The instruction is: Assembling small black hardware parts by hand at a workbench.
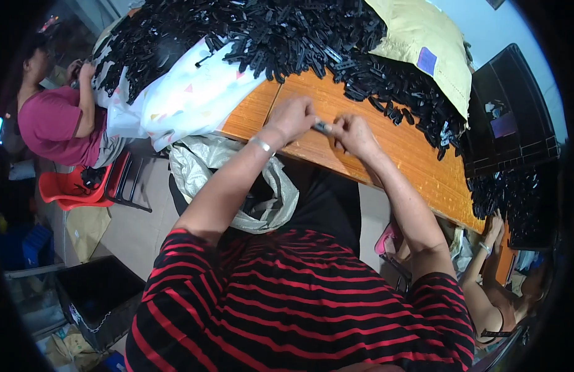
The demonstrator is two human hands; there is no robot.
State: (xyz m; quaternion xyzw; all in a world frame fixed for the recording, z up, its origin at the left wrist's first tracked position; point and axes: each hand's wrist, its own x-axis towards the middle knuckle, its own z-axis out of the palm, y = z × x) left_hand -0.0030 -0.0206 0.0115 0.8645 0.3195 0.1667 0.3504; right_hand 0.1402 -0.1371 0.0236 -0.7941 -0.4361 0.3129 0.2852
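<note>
Over the near edge of the wooden table, my left hand [291, 118] and my right hand [356, 135] face each other a short way apart. Between them is a small dark, narrow plastic piece [324, 128] with a lighter part. Thumb and fingers of each hand close on an end of it, though the left fingertips partly hide their end. A large heap of small, elongated black plastic pieces [287, 37] spreads across the far side of the tabletop [312, 90], beyond my hands. Their exact kind is too small to tell.
A white patterned plastic sheet [188, 93] lies left, and an open woven sack [200, 167] hangs below the edge. A yellowish sack [417, 37] and a black crate [513, 111] stand right. Co-workers sit left [54, 121] and right [485, 304]. A black bin [101, 297] is lower left.
</note>
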